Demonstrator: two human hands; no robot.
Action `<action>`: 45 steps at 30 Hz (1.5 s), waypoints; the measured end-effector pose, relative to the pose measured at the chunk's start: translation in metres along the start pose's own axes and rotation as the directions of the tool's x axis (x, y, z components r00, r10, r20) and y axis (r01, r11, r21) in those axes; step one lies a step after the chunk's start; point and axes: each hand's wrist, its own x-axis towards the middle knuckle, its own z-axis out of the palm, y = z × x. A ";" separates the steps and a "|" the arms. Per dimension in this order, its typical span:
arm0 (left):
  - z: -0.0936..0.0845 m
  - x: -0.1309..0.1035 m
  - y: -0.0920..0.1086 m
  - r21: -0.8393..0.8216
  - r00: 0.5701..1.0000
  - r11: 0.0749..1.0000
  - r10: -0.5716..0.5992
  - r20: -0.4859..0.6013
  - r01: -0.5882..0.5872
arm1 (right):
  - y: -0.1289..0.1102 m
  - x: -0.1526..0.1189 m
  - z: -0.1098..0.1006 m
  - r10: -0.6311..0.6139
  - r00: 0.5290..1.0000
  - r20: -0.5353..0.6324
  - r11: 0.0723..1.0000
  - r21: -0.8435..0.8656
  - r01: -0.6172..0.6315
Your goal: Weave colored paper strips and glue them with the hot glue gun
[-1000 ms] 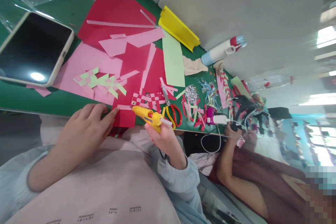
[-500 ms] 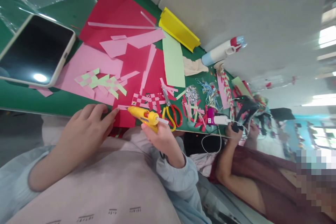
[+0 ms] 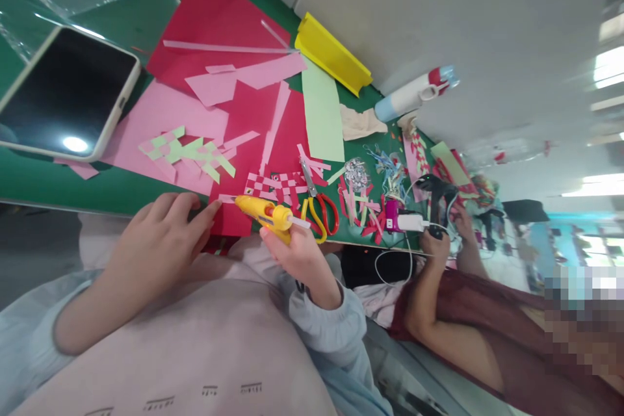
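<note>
My right hand (image 3: 299, 250) is wrapped round a yellow hot glue gun (image 3: 266, 213), with a pale glue stick (image 3: 299, 222) poking out of its back. The gun's nozzle points left, at a narrow pink paper strip (image 3: 227, 198) on red paper (image 3: 231, 220) by the table's front edge. My left hand (image 3: 163, 231) rests palm down at that edge, fingers bent and apart. One of its fingertips reaches the strip's left end. Just beyond the nozzle lies a woven red-and-pink checked paper piece (image 3: 275, 185). Scissors (image 3: 316, 205) with red and yellow handles lie right of the gun.
A phone (image 3: 68, 94) lies at the left. Woven green-and-pink paper (image 3: 182, 153) sits on pink paper. Farther back are a yellow tray (image 3: 334, 55) and a bottle (image 3: 414, 95). A purple adapter (image 3: 391, 216) with white cables is at right, near another person's hands (image 3: 436, 247).
My right hand and the glue gun have shifted very slightly left. My left hand stays put. At right, the other person's hands and the black object there have moved a little.
</note>
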 end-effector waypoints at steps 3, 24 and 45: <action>0.000 0.000 0.000 0.001 1.000 1.000 -0.006 0.011 0.006 | -0.001 0.003 0.003 -0.018 0.998 0.053 0.999 0.030 0.017; -0.002 0.001 0.001 -0.046 0.998 0.998 -0.031 0.062 0.033 | 0.001 -0.005 -0.006 0.187 0.981 0.053 0.966 0.170 -0.194; -0.001 0.008 -0.008 -0.069 0.998 0.997 -0.020 0.066 0.025 | 0.053 -0.014 -0.042 0.069 0.920 -0.385 0.972 0.234 0.025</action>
